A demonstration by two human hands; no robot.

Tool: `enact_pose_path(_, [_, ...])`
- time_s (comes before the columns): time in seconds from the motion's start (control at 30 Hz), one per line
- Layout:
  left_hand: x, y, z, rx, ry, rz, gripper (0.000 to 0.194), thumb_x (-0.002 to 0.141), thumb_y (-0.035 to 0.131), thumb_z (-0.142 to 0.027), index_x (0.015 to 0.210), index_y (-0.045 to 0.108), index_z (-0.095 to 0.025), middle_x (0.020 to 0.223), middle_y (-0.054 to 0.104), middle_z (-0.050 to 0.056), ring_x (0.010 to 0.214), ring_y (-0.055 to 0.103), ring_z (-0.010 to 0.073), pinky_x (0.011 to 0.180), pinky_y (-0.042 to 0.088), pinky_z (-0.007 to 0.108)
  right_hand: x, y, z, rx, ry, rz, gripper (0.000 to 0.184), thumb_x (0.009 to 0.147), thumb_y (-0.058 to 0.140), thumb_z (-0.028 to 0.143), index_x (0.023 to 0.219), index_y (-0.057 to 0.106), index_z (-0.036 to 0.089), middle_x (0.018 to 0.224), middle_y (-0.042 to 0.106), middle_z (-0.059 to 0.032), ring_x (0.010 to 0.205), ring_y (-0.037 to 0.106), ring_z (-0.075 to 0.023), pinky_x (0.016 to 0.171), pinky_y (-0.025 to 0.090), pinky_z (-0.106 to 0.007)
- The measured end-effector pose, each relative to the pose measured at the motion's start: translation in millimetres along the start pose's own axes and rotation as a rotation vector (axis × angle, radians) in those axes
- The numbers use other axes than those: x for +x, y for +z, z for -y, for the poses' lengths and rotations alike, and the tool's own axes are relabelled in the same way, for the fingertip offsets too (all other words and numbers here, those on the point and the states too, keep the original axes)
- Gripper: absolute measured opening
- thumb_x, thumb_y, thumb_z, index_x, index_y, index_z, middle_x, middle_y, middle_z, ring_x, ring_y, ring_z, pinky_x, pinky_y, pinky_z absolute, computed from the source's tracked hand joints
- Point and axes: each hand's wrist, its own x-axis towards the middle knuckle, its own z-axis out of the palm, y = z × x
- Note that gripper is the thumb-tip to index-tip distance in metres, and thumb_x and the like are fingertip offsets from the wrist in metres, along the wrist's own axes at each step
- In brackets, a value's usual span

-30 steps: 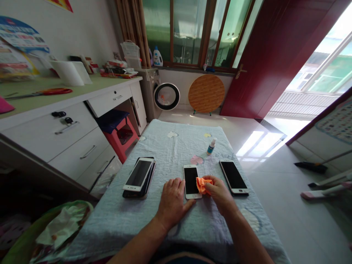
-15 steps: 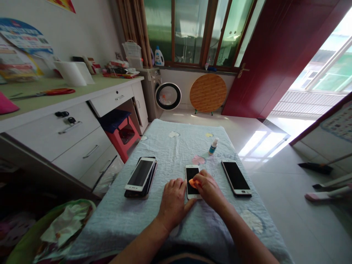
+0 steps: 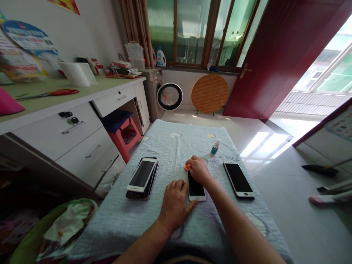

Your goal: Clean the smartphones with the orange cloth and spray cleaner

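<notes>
A white smartphone (image 3: 196, 189) with a dark screen lies face up on the cloth-covered table. My left hand (image 3: 173, 202) holds it in place, fingers along its left edge and thumb at its bottom edge. Pinched in my right hand (image 3: 198, 169) is a small orange cloth (image 3: 187, 167), pressed at the phone's top end, which the hand partly hides. Left of my hands, a white phone (image 3: 142, 175) rests on a dark phone (image 3: 154, 180). Another phone (image 3: 238, 179) with a black screen lies to the right. A small spray bottle (image 3: 215, 147) stands upright beyond my right hand.
A light blue patterned cloth (image 3: 162, 143) covers the table. On the left are a desk (image 3: 110, 88) with scissors (image 3: 60, 92) and a red stool (image 3: 125, 137). At lower left sits a green bin (image 3: 30, 234) holding crumpled paper. A washing machine (image 3: 152, 88) stands open at the back.
My right hand has moved up the phone with the orange cloth, from mid-screen to the top end. My left hand stays at the phone's left edge. The view has shifted slightly.
</notes>
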Motion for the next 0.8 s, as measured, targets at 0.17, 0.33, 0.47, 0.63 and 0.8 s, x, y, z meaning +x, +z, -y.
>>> enact_pose_path(0.17, [0,0.3,-2,0.024,0.002,-0.003,0.044,0.082,0.064,-0.045,0.117,0.056,-0.02,0.107,0.054,0.006,0.1,0.048,0.0269,0.093,0.04,0.044,-2,-3,-3,0.004,-0.025,0.006,0.022,0.089,0.053,0.014,0.091,0.074,0.02,0.094,0.063,-0.005,0.088,0.056,-0.0165,0.081,0.036,-0.027])
enact_pose_path(0.33, [-1,1.8,-2,0.051,0.013,-0.008,0.04,0.087,0.059,-0.043,0.119,0.055,-0.02,0.108,0.054,0.007,0.101,0.048,0.0275,0.092,0.04,0.044,-8,-12,-28,0.001,0.056,-0.039,0.022,0.088,0.052,0.012,0.096,0.072,0.016,0.09,0.059,-0.0053,0.086,0.056,-0.0159,0.08,0.038,-0.025])
enact_pose_path(0.47, [0,4.4,0,0.024,0.025,-0.024,0.047,0.085,0.062,-0.044,0.125,0.052,-0.019,0.12,0.052,0.009,0.107,0.047,0.0283,0.097,0.038,0.045,-17,-14,-35,-0.006,0.099,-0.069,0.019,0.088,0.052,0.011,0.093,0.07,0.017,0.088,0.057,-0.0047,0.083,0.054,-0.0159,0.079,0.038,-0.025])
enact_pose_path(0.63, [2,5.5,-1,-0.035,0.033,-0.025,0.038,0.084,0.066,-0.04,0.115,0.057,-0.021,0.112,0.054,0.006,0.104,0.048,0.0267,0.094,0.04,0.042,-32,-12,-21,0.006,0.067,-0.059,0.018,0.088,0.053,0.01,0.084,0.068,0.018,0.09,0.057,-0.0046,0.087,0.054,-0.0162,0.079,0.038,-0.024])
enact_pose_path(0.8, [2,6.4,-1,-0.036,0.024,-0.04,0.037,0.082,0.067,-0.042,0.112,0.058,-0.021,0.103,0.056,0.005,0.097,0.05,0.0258,0.088,0.042,0.041,-65,-11,-1,0.096,-0.011,0.014,0.021,0.087,0.052,0.009,0.078,0.068,0.019,0.086,0.055,-0.0035,0.085,0.054,-0.0162,0.075,0.04,-0.025])
